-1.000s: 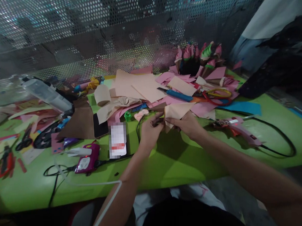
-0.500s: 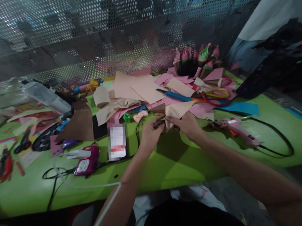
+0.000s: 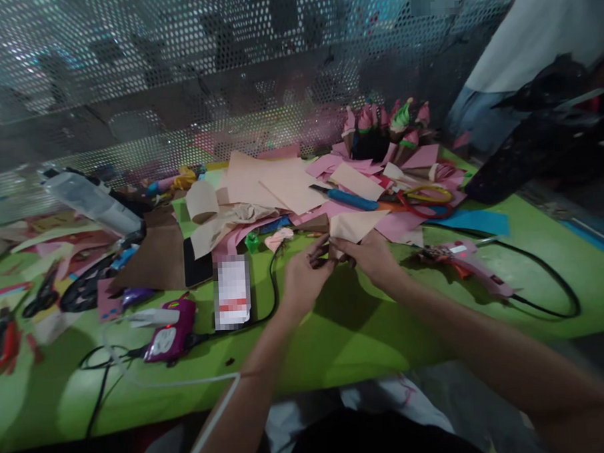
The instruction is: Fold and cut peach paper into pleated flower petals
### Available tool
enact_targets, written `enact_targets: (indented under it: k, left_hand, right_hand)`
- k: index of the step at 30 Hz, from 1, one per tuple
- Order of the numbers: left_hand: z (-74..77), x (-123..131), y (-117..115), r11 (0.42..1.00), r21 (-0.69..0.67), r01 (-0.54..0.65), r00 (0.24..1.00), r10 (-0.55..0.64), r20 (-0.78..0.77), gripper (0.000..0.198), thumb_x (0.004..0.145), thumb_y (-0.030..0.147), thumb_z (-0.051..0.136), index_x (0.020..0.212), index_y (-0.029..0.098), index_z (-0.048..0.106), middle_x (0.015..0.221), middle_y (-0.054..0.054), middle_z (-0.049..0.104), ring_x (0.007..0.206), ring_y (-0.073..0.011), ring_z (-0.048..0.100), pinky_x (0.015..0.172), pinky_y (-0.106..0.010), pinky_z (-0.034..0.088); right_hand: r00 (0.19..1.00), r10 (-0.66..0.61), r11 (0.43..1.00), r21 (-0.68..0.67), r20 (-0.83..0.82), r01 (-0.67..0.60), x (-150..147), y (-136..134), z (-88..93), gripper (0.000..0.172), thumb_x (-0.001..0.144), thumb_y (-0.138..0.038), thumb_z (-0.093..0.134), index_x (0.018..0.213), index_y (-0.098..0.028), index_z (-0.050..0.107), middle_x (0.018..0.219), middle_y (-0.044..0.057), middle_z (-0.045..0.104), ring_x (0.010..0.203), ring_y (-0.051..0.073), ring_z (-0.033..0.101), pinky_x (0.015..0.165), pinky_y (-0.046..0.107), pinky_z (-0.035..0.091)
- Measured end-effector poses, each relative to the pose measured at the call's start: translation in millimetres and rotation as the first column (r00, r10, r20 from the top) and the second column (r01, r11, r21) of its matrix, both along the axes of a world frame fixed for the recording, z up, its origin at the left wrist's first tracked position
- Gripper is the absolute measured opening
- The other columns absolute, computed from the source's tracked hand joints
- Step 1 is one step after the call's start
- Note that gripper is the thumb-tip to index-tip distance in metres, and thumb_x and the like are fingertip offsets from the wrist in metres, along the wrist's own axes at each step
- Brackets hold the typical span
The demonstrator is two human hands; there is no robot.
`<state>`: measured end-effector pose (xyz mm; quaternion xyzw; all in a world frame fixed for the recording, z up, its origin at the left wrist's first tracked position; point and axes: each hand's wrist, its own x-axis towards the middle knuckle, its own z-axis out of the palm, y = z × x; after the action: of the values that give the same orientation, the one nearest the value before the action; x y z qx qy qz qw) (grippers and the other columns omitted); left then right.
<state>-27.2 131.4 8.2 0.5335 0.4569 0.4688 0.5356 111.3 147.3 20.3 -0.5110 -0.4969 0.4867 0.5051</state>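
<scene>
Head view: over the green bench [image 3: 367, 347], the right hand [image 3: 376, 258] pinches the cream sheet [image 3: 358, 225], while the left hand [image 3: 308, 274] curls at its near-left edge, grip unclear, probably steadying that corner. A pink glue gun [image 3: 477, 269] lies rightward, likely for easy reach.

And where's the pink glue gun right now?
In the head view, the glue gun lies on the right side of the green table, to the right of the person's right hand, just in front of the blue paper.
</scene>
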Motion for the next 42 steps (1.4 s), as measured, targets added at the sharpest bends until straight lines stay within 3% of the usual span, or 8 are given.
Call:
enact_targets:
  k: [8,16,23,28,31,34,37,42]
  left_hand:
    - [4.0,-7,3,0.995,-0.046,-0.092,0.995,0.090,-0.042,0.045,0.072,0.010,0.064,0.115,0.018,0.068,0.086,-0.002,0.076,0.078,-0.0146,0.071,0.076,-0.028,0.056]
    - [6.2,-14,4,0.972,0.139,-0.189,0.955,0.215,-0.206,0.040,0.074,0.004,0.063,0.110,0.020,0.071,0.090,-0.005,0.075,0.081,-0.0143,0.070,0.079,-0.027,0.055]
    - [7.0,-15,6,0.982,-0.007,-0.190,0.980,0.189,-0.058,0.035,0.068,0.009,0.072,0.102,0.016,0.074,0.070,-0.001,0.072,0.066,-0.0132,0.069,0.066,-0.024,0.056]
    - [9.0,-21,8,0.973,0.038,-0.228,0.971,0.230,-0.057,0.018,0.070,0.010,0.069,0.086,0.016,0.075,0.078,-0.004,0.076,0.071,-0.0161,0.071,0.072,-0.029,0.058]
    - [12.4,-29,9,0.943,0.157,-0.293,0.932,0.319,-0.170,0.018,0.073,0.010,0.068,0.088,0.017,0.075,0.083,-0.005,0.076,0.075,-0.0175,0.071,0.075,-0.031,0.058]
    - [16.0,-35,9,0.915,0.273,-0.297,0.890,0.369,-0.269,0.019,0.077,0.010,0.066,0.090,0.018,0.075,0.089,-0.005,0.077,0.080,-0.0180,0.072,0.080,-0.031,0.056]
    - [19.1,-35,6,0.901,0.383,-0.203,0.856,0.353,-0.377,0.020,0.079,0.008,0.064,0.092,0.020,0.075,0.093,-0.004,0.077,0.085,-0.0185,0.071,0.083,-0.032,0.055]
    - [22.6,-31,3,0.864,0.504,-0.015,0.812,0.304,-0.498,0.025,0.080,0.006,0.062,0.091,0.023,0.076,0.093,-0.003,0.077,0.087,-0.0188,0.070,0.082,-0.031,0.054]
  right_hand:
    - [0.997,-0.050,0.994,-0.104,-0.067,0.043,4,-1,-0.4,0.042,0.056,-0.054,0.080,0.064,-0.020,0.058,0.052,-0.002,0.055,0.046,0.012,0.045,0.043,0.027,0.034]
    - [0.962,-0.136,0.991,-0.030,-0.239,0.132,14,2,7.1,0.035,0.055,-0.045,0.084,0.075,-0.021,0.069,0.074,0.002,0.069,0.069,0.019,0.061,0.066,0.033,0.048]
    - [0.950,-0.099,0.995,-0.018,-0.297,0.098,14,6,-3.6,0.031,0.064,-0.044,0.077,0.087,-0.024,0.071,0.096,0.005,0.074,0.091,0.025,0.065,0.079,0.039,0.052]
    - [0.950,-0.086,0.996,-0.002,-0.299,0.089,18,10,-3.9,0.031,0.065,-0.043,0.078,0.085,-0.022,0.069,0.089,0.003,0.071,0.083,0.022,0.063,0.071,0.034,0.050]
    - [0.968,-0.150,0.980,0.099,-0.199,0.172,29,13,1.5,0.033,0.070,-0.046,0.074,0.092,-0.022,0.066,0.092,0.003,0.068,0.082,0.020,0.061,0.070,0.033,0.049]
    - [0.958,-0.284,0.898,0.363,0.040,0.251,40,12,11.1,0.047,0.071,-0.045,0.075,0.112,-0.026,0.061,0.115,0.005,0.063,0.098,0.022,0.058,0.082,0.037,0.047]
    - [0.907,-0.254,0.851,0.523,0.337,0.044,41,9,18.9,0.051,0.074,-0.047,0.075,0.119,-0.027,0.060,0.126,0.007,0.060,0.115,0.027,0.052,0.097,0.043,0.040]
    - [0.824,-0.087,0.840,0.487,0.559,-0.241,33,9,15.5,0.044,0.074,-0.052,0.074,0.109,-0.026,0.066,0.119,0.009,0.067,0.114,0.031,0.053,0.096,0.047,0.037]
